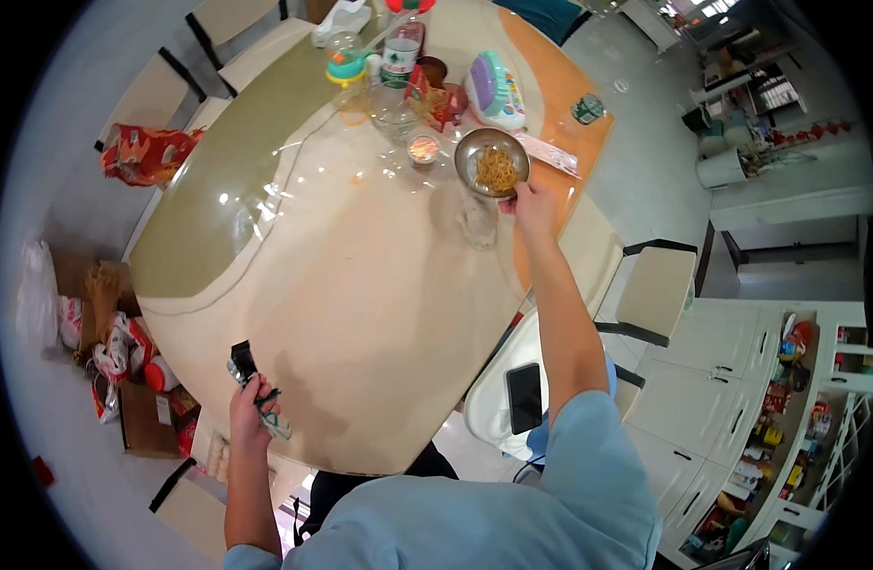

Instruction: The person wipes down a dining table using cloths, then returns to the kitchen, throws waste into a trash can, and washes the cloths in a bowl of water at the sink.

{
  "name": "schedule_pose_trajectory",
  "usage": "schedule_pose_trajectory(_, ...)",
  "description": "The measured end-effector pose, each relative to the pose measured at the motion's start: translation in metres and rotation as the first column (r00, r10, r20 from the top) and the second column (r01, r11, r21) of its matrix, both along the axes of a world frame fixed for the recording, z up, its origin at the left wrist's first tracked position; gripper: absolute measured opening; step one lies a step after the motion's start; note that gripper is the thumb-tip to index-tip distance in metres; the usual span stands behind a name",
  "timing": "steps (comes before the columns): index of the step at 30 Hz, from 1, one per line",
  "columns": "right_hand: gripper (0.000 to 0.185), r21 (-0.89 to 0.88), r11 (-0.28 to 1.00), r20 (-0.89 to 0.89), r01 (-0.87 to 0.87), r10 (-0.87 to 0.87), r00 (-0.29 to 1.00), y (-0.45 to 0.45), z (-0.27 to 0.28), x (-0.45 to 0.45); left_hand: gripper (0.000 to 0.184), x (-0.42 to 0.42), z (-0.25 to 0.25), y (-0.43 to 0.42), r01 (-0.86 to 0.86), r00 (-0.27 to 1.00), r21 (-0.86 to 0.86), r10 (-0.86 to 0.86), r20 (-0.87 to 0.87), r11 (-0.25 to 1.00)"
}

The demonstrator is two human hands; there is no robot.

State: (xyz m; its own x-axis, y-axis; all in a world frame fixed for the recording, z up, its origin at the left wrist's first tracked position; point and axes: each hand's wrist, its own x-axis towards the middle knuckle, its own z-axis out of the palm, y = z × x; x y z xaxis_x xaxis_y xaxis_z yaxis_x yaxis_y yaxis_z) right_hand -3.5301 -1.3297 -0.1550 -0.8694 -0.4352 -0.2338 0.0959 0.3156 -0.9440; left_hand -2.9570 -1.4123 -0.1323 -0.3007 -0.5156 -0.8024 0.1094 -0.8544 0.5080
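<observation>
My right hand [531, 207] reaches far over the table and is closed on the near rim of a metal bowl [466, 171]. Noodles [496, 171] lie in the bowl. Close to the table's left front edge, my left hand [253, 410] is wrapped round a small black-and-silver object [241, 359] whose kind I cannot make out. A crumpled, pale greenish piece [278, 425] sticks out below the same hand. A clear plastic bag or wrapper [476, 224] lies just below the bowl, and a small round jar [423, 149] stands to its left.
On the table [360, 285], a large labelled bottle [401, 59], a turquoise-lidded cup [345, 68], red packets [434, 100] and a purple-and-white toy [494, 90] crowd the far end. A white high-chair tray [493, 394] at the right edge carries a phone [525, 399]. Chairs [657, 290] flank the table.
</observation>
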Motion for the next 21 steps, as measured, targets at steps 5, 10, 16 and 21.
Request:
schedule_pose_trajectory(5,0.029,-0.139,0.984,0.192,0.115,-0.087,0.977,-0.009,-0.049,-0.048,0.017,-0.008,-0.003,-0.002,-0.012,1.000,-0.019,0.013,0.029,1.000)
schedule_pose_trajectory(10,0.037,0.326,0.945,-0.607,-0.009,0.217,0.765,0.010,-0.022,0.066,0.017,-0.010,0.003,0.000,-0.017,0.999,-0.016,0.017,0.029,1.000)
schedule_pose_trajectory(16,0.054,0.469,0.870,-0.780,-0.150,0.488,0.393,-0.016,-0.081,0.064,0.016,-0.011,0.015,0.004,-0.014,0.998,0.016,0.013,0.066,1.000)
schedule_pose_trajectory(21,0.050,0.459,0.821,-0.757,-0.340,0.562,0.334,-0.022,-0.071,0.152,0.017,-0.006,0.031,0.016,-0.080,0.993,0.032,0.077,0.091,0.996)
